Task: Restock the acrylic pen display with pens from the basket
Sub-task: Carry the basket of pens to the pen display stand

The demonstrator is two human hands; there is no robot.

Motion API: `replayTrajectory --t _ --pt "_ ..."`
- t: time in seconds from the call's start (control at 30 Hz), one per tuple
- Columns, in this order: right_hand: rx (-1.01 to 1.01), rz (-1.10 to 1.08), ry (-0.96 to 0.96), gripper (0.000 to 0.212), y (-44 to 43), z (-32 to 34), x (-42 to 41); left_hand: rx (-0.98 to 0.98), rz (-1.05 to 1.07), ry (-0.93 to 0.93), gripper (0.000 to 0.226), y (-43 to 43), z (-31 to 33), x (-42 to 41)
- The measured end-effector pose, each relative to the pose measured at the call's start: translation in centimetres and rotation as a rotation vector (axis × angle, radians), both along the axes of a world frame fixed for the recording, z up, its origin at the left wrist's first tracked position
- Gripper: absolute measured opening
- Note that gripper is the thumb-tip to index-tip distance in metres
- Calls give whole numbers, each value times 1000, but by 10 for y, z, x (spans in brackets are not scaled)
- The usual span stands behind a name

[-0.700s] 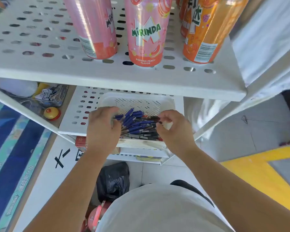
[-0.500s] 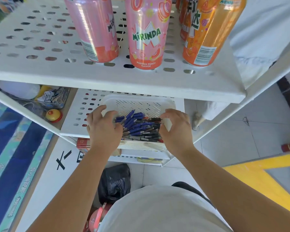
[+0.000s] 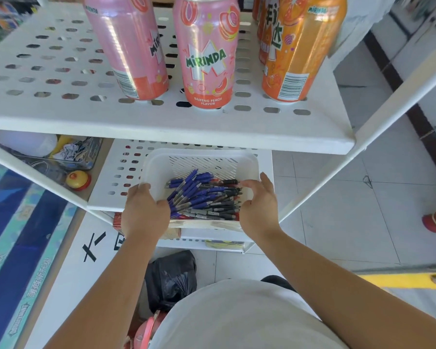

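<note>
**Grips.** The left grip [image 3: 145, 212] has its fingers curled over the near left corner of the basket [image 3: 204, 159], thumb inside the rim, and holds the basket wall. The right grip [image 3: 258, 205] has its fingers nearly straight along the outside of the right wall, thumb inside above the pens [image 3: 204, 197]. It straddles the wall but is not plainly clamped. Neither grip holds a pen.

**Task items.** The pens lie heaped in the basket, which sits at the front edge of the lower shelf [image 3: 126, 172]. The acrylic pen display is not in view.

**Step in hand (judgement).** The basket is being taken up and restocking is not yet begun. The next move calls for the right grip to close on its wall, followed by a level pull toward the body.

**Clearances.**
- The upper shelf [image 3: 161, 127], loaded with cans [image 3: 207, 54], overhangs the basket, so headroom looks scant.
- A slanted frame post [image 3: 320, 182] stands just right of the right grip.
- Open room lies on the near side, above the floor [image 3: 363, 222].
</note>
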State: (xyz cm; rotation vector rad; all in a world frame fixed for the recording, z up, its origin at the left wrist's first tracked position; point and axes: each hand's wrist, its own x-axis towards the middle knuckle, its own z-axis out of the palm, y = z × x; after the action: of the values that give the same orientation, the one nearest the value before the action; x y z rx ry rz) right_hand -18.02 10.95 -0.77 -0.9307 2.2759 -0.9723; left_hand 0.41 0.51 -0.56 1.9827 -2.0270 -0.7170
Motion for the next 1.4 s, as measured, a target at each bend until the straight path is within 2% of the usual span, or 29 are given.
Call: replayTrajectory --t 0.17,0.5,0.83,1.0,1.1,1.4 --pt "-21 1 22 62 4 6 3 -11 66 84 55 5 1 1" --pt "2 186 -73 65 -4 7 16 -58 344 149 50 23 5 28" --pt "-45 601 -58 59 -22 11 3 -72 740 94 54 88 15 23" --pt "-75 847 -38 52 -14 10 -12 -54 1015 56 62 146 15 1" --pt "-69 982 -32 45 0 11 -18 -87 1182 58 64 189 15 -16" --pt "-6 1361 28 48 66 0 -34 -67 1549 110 65 317 0 -77"
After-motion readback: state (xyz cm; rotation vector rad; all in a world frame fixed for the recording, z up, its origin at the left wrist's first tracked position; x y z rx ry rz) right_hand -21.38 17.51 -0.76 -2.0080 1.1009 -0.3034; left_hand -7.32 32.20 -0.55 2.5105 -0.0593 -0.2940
